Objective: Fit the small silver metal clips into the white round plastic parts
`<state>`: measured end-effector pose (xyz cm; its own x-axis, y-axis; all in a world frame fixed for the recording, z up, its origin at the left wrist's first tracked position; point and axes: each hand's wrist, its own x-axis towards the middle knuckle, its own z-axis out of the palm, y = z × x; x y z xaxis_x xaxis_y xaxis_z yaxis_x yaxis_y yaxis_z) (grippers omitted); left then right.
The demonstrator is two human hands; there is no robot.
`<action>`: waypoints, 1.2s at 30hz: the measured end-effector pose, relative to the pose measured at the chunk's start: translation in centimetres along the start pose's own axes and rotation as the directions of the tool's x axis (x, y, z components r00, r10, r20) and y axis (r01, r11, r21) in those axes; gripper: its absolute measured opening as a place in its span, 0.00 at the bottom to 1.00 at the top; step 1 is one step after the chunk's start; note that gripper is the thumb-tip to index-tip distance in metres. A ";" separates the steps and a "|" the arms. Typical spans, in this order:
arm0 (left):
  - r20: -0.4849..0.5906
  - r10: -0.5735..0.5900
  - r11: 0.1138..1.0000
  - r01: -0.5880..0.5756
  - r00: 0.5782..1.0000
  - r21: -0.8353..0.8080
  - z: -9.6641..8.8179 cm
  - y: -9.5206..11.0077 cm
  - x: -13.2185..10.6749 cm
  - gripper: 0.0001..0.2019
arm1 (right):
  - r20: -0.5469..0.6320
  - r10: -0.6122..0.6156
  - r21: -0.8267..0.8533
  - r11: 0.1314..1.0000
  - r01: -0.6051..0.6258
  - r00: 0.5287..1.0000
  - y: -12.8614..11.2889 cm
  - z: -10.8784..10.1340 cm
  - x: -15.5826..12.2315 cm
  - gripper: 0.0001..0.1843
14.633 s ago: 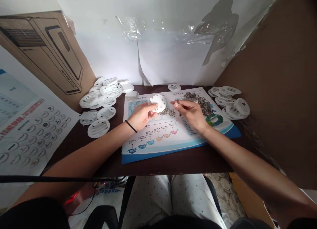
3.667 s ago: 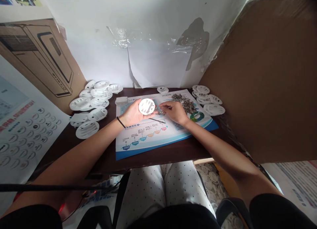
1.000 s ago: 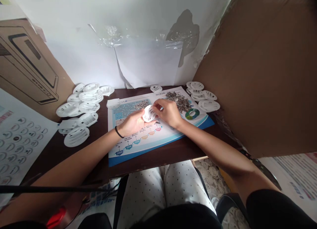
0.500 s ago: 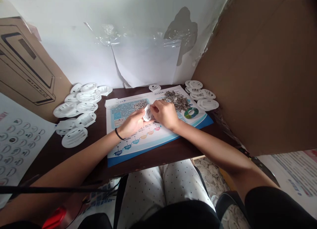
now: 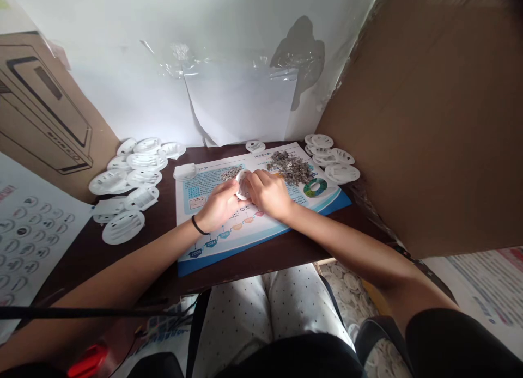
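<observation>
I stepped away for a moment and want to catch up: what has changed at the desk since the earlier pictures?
The white round plastic disc, which lay flat on the left hand, has turned almost edge-on. The right hand has moved in beside it, its fingers now on the disc, and the two hands nearly meet. The pile of small metal pieces and the stacks of white discs stayed as they were.
</observation>
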<state>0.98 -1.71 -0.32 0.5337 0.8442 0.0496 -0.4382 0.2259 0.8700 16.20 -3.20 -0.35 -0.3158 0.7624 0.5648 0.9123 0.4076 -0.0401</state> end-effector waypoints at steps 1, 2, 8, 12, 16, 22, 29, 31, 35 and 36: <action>-0.002 -0.008 1.000 0.008 1.000 -0.005 0.1 0.0 0.0 0.07 | 0.004 -0.010 -0.002 1.000 0.010 1.000 0.0 -0.1 0.0 0.14; 0.001 -0.014 1.000 0.014 1.000 -0.011 0.2 0.1 -0.1 0.07 | 0.007 -0.021 -0.004 1.000 0.021 1.000 0.1 -0.1 0.0 0.13; 0.018 -0.002 1.000 0.002 1.000 -0.023 0.4 0.2 -0.2 0.09 | 0.022 -0.082 -0.014 0.997 0.082 0.996 0.0 -0.1 -0.1 0.13; 0.031 -0.018 0.999 0.020 0.999 -0.036 0.2 0.3 0.0 0.07 | 0.026 -0.068 0.019 0.998 0.068 0.997 0.0 -0.2 0.2 0.14; 0.063 -0.132 0.990 0.134 0.989 -0.033 -0.5 0.5 0.6 0.17 | -0.030 0.113 0.187 0.977 -0.105 0.993 0.6 -0.4 0.7 0.13; 0.077 -0.156 0.987 0.159 0.985 -0.036 -1.5 0.0 1.2 0.20 | -0.112 0.192 0.445 0.887 -0.124 0.975 1.6 0.0 0.9 0.09; 0.096 -0.173 0.984 0.176 0.980 -0.024 -1.1 -0.2 1.0 0.20 | -0.067 0.221 0.350 0.918 -0.184 0.973 1.0 -0.1 1.0 0.11; 0.099 -0.160 0.987 0.160 0.982 0.010 -1.0 -0.2 0.9 0.19 | -0.040 0.243 0.283 0.933 -0.222 0.969 0.7 -0.2 1.1 0.12; 0.073 -0.108 0.993 0.105 0.991 0.047 -0.8 -0.4 0.8 0.18 | -0.013 0.285 0.246 0.930 -0.273 0.959 0.3 -0.1 1.1 0.12; 0.065 -0.100 0.994 0.097 0.993 0.050 -0.7 -0.5 0.7 0.18 | -0.015 0.292 0.268 0.922 -0.278 0.956 0.2 0.0 1.1 0.11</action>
<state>1.05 -0.85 -1.03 0.6209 0.7839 -0.0057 -0.3481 0.2822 0.8940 16.06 -2.29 0.25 -0.0314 0.8409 0.5403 0.8593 0.2988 -0.4152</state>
